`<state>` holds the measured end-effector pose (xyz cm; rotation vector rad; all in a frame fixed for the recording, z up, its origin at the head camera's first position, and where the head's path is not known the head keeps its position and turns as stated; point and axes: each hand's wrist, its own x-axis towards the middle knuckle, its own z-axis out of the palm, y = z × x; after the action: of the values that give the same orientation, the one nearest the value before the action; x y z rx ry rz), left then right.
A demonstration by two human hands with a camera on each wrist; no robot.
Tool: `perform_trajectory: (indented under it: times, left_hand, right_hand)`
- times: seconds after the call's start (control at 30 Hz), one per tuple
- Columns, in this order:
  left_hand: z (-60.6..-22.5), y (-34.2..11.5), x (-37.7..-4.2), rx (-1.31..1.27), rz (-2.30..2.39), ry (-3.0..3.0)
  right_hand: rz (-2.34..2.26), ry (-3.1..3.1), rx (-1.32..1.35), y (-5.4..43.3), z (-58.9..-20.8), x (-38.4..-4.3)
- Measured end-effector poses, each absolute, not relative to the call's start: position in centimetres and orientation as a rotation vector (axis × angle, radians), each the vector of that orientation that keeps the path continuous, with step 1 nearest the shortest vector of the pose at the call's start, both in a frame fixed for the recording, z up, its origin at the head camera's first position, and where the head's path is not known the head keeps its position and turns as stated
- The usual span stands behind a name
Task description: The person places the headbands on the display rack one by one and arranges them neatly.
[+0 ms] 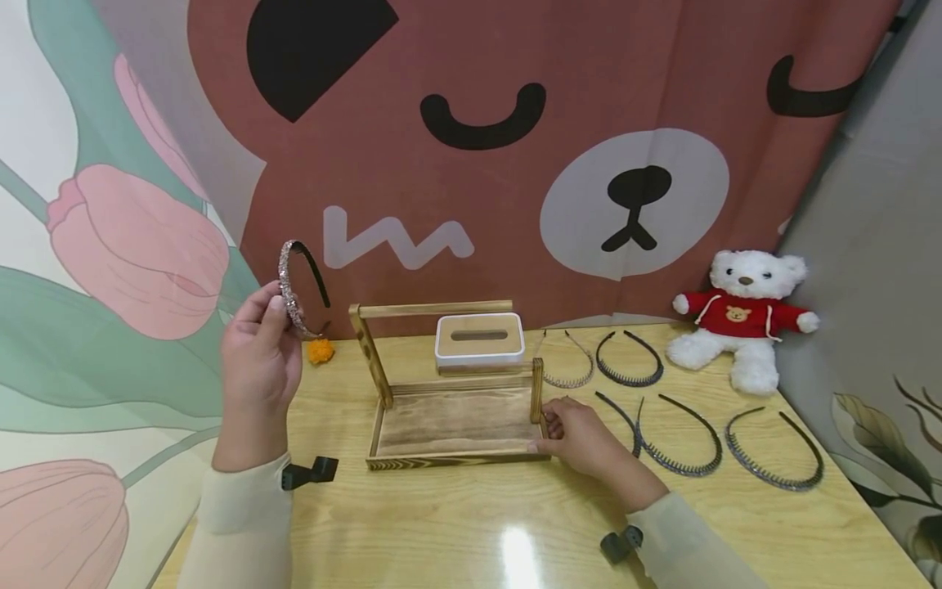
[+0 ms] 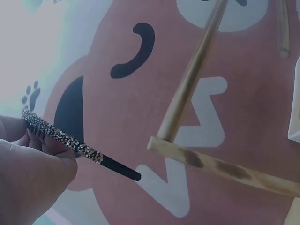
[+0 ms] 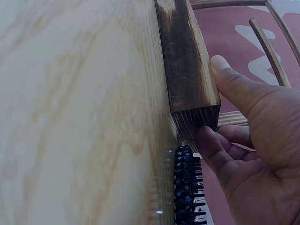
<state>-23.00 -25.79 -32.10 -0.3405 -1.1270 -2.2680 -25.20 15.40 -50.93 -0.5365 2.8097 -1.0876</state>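
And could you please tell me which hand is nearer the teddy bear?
Right: the right hand grips the wooden tray, left of the bear; the left hand is farther left, holding a headband.

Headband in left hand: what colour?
The headband is black with silvery and gold-toned sparkle; left wrist view shows it best.

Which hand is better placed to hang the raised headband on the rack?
Left, probably: the left hand holds the headband, raised to the left of the rack, while the right hand grips the rack's near right corner.
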Motion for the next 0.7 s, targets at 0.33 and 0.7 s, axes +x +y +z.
perform_trajectory:
  times: [0.33,0.7]
  left_hand:
    - [-30.5,-24.0,-22.8,-0.470,-2.381,-1.056]
    - [-31.6,-23.4,-24.0,-0.404,-2.458,-1.097]
  right_hand:
    - [-1.101,2.807,-0.524,15.4,-50.8,-25.1]
    - [-1.095,2.812,-0.525,15.3,-51.1,-25.2]
